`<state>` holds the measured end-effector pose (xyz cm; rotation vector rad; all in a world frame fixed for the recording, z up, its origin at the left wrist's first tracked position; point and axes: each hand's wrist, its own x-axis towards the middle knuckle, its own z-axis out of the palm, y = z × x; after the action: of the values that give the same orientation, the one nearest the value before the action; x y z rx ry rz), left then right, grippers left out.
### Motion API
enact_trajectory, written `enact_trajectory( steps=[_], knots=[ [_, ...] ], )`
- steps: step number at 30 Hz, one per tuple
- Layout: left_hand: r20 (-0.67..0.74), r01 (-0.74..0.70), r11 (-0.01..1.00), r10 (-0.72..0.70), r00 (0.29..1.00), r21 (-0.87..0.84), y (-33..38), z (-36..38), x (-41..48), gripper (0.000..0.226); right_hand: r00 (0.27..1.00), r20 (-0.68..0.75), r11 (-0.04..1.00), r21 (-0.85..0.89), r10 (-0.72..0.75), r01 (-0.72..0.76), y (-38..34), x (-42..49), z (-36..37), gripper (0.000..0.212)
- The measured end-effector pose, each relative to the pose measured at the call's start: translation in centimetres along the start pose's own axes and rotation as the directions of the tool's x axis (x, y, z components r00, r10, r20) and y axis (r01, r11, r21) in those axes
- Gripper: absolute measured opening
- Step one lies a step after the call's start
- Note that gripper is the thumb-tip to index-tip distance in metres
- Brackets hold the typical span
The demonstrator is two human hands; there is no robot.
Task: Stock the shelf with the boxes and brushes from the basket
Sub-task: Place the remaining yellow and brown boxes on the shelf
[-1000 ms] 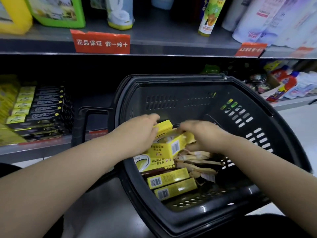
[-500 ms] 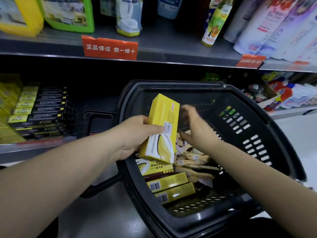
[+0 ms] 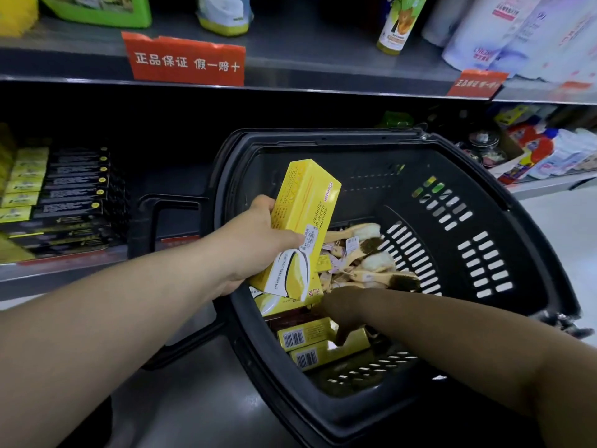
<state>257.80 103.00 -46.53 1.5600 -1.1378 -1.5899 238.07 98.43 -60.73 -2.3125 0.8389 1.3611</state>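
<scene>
We see the raised box (image 3: 300, 221) in bright yellow, with a white-and-black curved figure at its lower end and a white sticker. The lying boxes (image 3: 310, 337) are the same yellow with white barcode patches. The basket (image 3: 355, 176) is black, its walls patterned with rows of slots. The brushes (image 3: 371, 266) show pale wood and white or dark brown bristles. The shelf tag (image 3: 185, 61) is red with white characters; the stacked boxes (image 3: 71, 189), black with yellow-green ends.

Two red signs (image 3: 184, 61) on the upper shelf's (image 3: 323, 43) front edge; green jug (image 3: 106, 11), yellow bottle (image 3: 399, 24), white bottles (image 3: 504, 30) behind them.
</scene>
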Motion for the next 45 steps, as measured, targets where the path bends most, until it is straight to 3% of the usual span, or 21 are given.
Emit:
enact_trajectory(
  steps=[4, 9, 13, 16, 18, 20, 22, 24, 26, 28, 32, 37, 39, 40, 41, 43, 45],
  knots=[
    [-0.001, -0.001, 1.0, 0.001, 1.0, 0.023, 0.0, 0.0, -0.1, 0.039, 1.0, 0.012, 0.992, -0.129, 0.005, -0.004, -0.3, 0.1, -0.1, 0.082],
    [-0.006, -0.022, 0.999, 0.022, 1.0, 0.029, 0.0, -0.2, -0.2, 0.042, 0.994, 0.101, 0.991, 0.118, 0.044, -0.056, 0.4, -0.4, -0.1, 0.1],
    [0.013, -0.021, 1.0, 0.02, 1.0, 0.013, -0.1, -0.3, -0.4, 0.037, 0.99, 0.114, 0.996, 0.043, 0.078, -0.084, 0.8, -1.4, -0.9, 0.091],
    [0.03, -0.015, 1.0, 0.015, 0.999, -0.001, 0.0, -0.3, -0.5, 0.026, 0.998, 0.016, 0.971, 0.229, 0.067, -0.069, 2.8, -4.6, -3.1, 0.064],
    [0.018, 0.004, 1.0, -0.003, 1.0, -0.029, 0.2, -0.4, -0.6, 0.019, 0.975, -0.189, 0.927, 0.372, 0.115, -0.038, 5.0, -8.2, -4.5, 0.051],
    [0.0, 0.025, 0.997, -0.025, 1.0, -0.067, 0.4, -0.4, -0.7, 0.015, 0.862, -0.452, 0.847, 0.529, 0.229, 0.052, 7.2, -12.4, -5.2, 0.05],
    [-0.006, 0.057, 0.992, -0.058, 0.998, -0.113, 0.6, -0.3, -0.7, 0.017, 0.686, -0.641, 0.708, 0.657, 0.344, 0.259, 8.1, -16.0, -5.6, 0.057],
    [0.001, 0.104, 0.974, -0.106, 0.994, -0.2, 0.9, -0.1, -0.6, 0.021, 0.532, -0.76, 0.583, 0.638, 0.373, 0.502, 7.6, -17.8, -5.8, 0.061],
    [0.018, 0.146, 0.94, -0.148, 0.989, -0.307, 1.2, -0.1, -0.6, 0.023, 0.423, -0.833, 0.553, 0.552, 0.356, 0.623, 6.3, -17.9, -6.3, 0.057],
    [0.057, 0.188, 0.913, -0.18, 0.982, -0.363, 1.5, -0.1, -0.7, 0.025, 0.36, -0.878, 0.58, 0.48, 0.317, 0.659, 4.9, -17.1, -6.9, 0.058],
    [0.078, 0.216, 0.889, -0.203, 0.976, -0.403, 1.4, -0.3, -0.6, 0.034, 0.276, -0.937, 0.735, 0.341, 0.214, 0.586, 3.0, -15.6, -7.6, 0.061],
    [0.32, 0.209, 0.932, -0.11, 0.941, -0.295, 1.4, -0.7, -1.0, 0.047, 0.118, -0.98, 0.829, 0.201, 0.163, 0.522, 1.8, -14.4, -8.2, 0.065],
    [0.303, 0.16, 0.958, -0.083, 0.949, -0.239, 1.4, -0.7, -1.1, 0.045, 0.16, -0.967, 0.827, 0.252, 0.197, 0.502, 1.9, -13.6, -8.4, 0.083],
    [0.269, 0.134, 0.968, -0.074, 0.96, -0.212, 1.4, -0.7, -1.1, 0.052, 0.241, -0.933, 0.792, 0.355, 0.267, 0.496, 2.1, -13.1, -8.3, 0.093],
    [0.226, 0.112, 0.976, -0.069, 0.972, -0.184, 1.4, -0.7, -1.0, 0.065, 0.356, -0.872, 0.751, 0.475, 0.335, 0.458, 2.4, -12.3, -8.0, 0.098],
    [0.117, 0.072, 0.99, -0.058, 0.991, -0.119, 1.4, -0.8, -0.9, 0.084, 0.665, -0.647, 0.688, 0.674, 0.373, 0.27, 3.3, -10.3, -6.6, 0.085],
    [0.039, 0.029, 0.997, -0.026, 0.999, -0.073, 1.4, -0.9, -0.7, 0.085, 0.914, -0.316, 0.754, 0.657, 0.254, 0.018, 3.4, -8.1, -4.5, 0.075]
  ],
)
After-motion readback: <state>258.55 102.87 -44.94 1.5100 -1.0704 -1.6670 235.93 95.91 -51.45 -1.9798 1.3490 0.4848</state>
